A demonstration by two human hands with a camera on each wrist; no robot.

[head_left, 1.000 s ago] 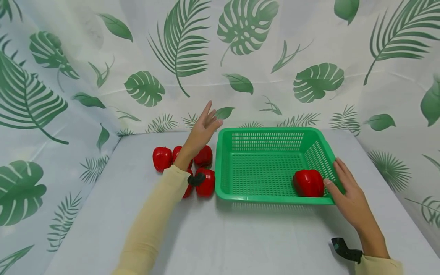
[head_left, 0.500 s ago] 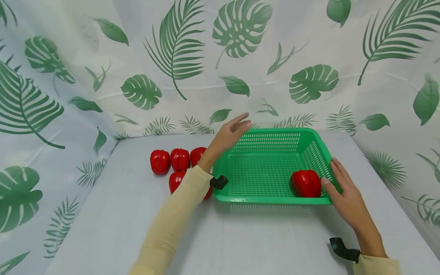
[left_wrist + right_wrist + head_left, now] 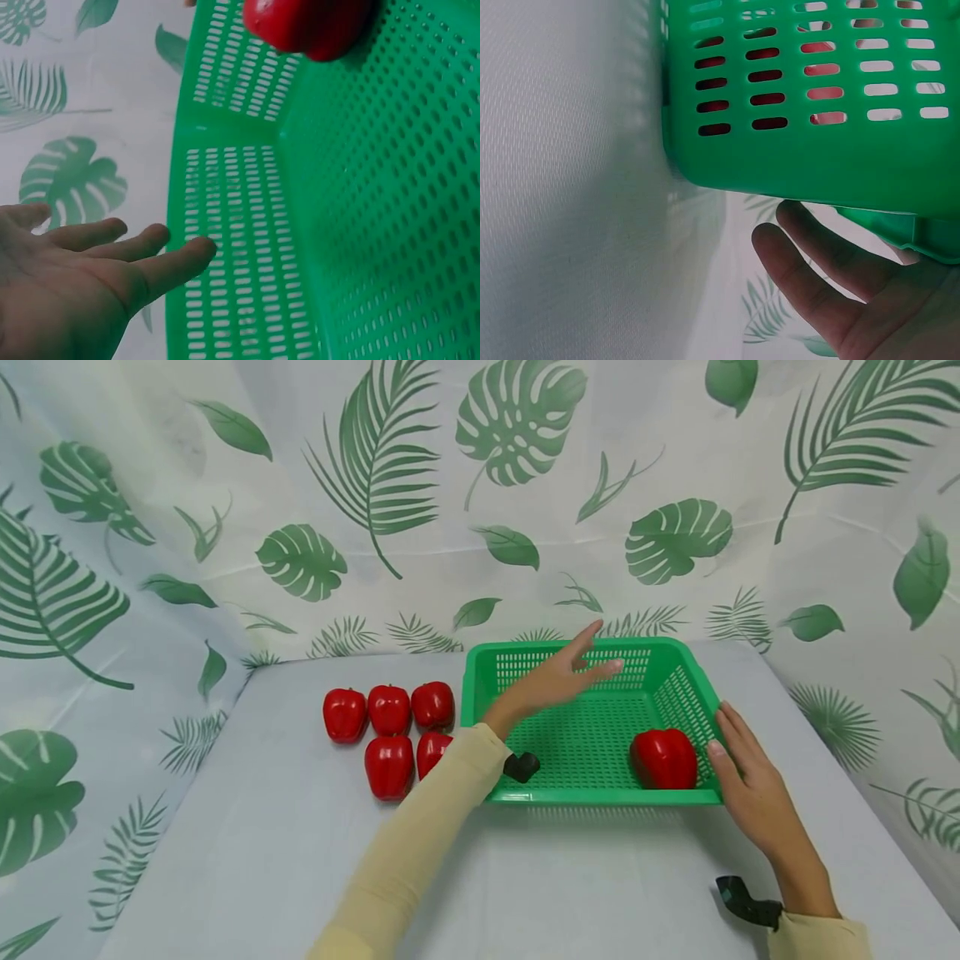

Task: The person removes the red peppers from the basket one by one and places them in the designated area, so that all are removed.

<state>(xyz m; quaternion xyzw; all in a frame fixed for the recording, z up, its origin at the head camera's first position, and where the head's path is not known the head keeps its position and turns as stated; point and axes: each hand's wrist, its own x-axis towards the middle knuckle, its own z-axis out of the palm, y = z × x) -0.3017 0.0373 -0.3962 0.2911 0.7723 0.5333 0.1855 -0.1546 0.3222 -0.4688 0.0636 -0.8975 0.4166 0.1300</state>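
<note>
My left hand (image 3: 558,681) reaches over a green plastic basket (image 3: 579,795), its fingers spread and nothing held. Its fingertips overlap the basket's slotted wall (image 3: 232,225) in the left wrist view. One red bell pepper (image 3: 663,760) lies inside, in the front right corner. At the basket's right side is my right hand (image 3: 753,785), with the thumb at the rim and the other fingers along the outside. Two straight fingers (image 3: 810,285) show beside the basket's wall in the right wrist view; the thumb is hidden there.
Several more red bell peppers (image 3: 389,710) stand in two rows left of the basket, one partly behind the left sleeve (image 3: 435,827). A white cloth (image 3: 247,843) covers the table. Leaf-printed curtains (image 3: 420,485) hang behind and at the sides.
My left hand has moved right, from above the peppers on the table to over the basket. The right hand stays by the basket's right side, its thumb now slightly farther from the pepper inside.
</note>
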